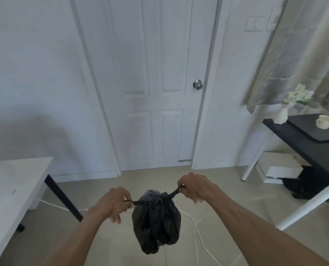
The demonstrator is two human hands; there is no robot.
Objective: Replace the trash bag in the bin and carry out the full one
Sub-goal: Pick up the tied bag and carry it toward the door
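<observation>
A small full black trash bag (156, 221) hangs in the air between my two hands, above the tiled floor. My left hand (112, 203) pinches one twisted end of the bag's top on the left. The other twisted end, on the right and a little higher, is pinched by my right hand (195, 188). Both ends are pulled outward and the bag's mouth is gathered tight. No bin shows in the view.
A shut white door (156, 83) with a round metal knob (197, 84) stands straight ahead. A white table (15, 189) is at the left. At the right is a black desk (302, 139) with a vase and cup. White cables (196, 233) lie across the floor.
</observation>
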